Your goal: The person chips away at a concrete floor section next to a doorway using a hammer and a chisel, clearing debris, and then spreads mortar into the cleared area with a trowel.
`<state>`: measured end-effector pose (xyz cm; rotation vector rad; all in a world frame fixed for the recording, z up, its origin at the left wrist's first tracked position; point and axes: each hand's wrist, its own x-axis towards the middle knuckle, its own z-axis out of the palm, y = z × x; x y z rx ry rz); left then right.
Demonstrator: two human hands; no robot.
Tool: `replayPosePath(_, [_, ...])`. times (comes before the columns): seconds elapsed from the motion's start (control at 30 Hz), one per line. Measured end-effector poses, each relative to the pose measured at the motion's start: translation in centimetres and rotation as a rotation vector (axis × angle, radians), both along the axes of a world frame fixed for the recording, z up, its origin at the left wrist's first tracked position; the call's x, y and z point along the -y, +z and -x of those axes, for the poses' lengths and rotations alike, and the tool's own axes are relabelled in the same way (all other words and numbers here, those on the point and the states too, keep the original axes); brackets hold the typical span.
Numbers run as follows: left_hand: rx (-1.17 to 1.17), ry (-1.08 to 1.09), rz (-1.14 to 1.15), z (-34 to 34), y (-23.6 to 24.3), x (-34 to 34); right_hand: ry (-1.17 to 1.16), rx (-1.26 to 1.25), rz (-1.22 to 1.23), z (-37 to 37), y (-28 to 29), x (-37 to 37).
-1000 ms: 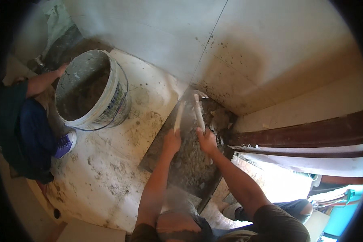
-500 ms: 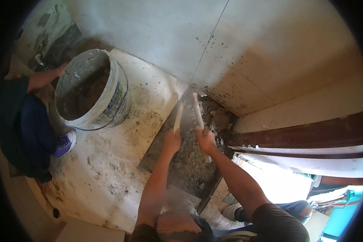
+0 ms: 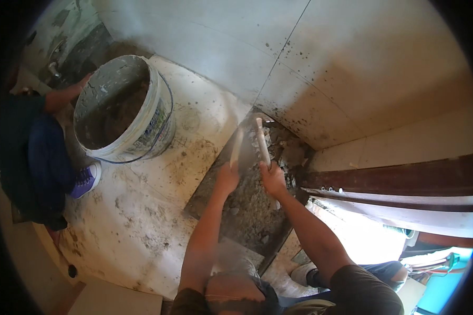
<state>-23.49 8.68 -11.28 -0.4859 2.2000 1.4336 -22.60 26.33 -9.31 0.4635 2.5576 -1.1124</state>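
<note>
My left hand is closed round a pale rod-like handle, and my right hand grips a second pale handle. Both reach toward the wall corner; haze blurs the far end of the left one, and what tool they belong to is unclear. Beneath them lies broken grey rubble in a dark, dug-out strip of floor, beside a dirty pale floor panel.
A large dirty bucket stands at the left. Another person crouches beside it, a hand near its rim. A pale wall rises ahead. Dark red-brown boards run along the right, above a bright opening.
My hands and the two handles have shifted slightly up in the view. The bucket and wall also sit a little differently, as the camera has moved slightly.
</note>
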Motion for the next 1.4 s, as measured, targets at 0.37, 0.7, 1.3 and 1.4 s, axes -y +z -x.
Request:
replayPosePath(0.37, [-0.066, -0.135, 0.173, -1.7, 1.4, -0.8, -0.025, -0.034, -0.051, 0.3, -1.0, -1.5])
replayPosePath(0.7, [-0.074, -0.151, 0.224, 1.0, 2.4, -0.5, -0.245, 0.02, 0.231, -2.8, 2.1, -1.1])
replayPosePath(1.3, [-0.12, -0.091, 0.248, 0.3, 2.4, -1.5, -0.178, -0.053, 0.228, -2.6, 1.4, -0.8])
replayPosePath(1.4, [-0.107, -0.088, 0.263, 0.2, 2.7, -1.9, -0.21, -0.039, 0.301, -2.8, 1.3, -1.1])
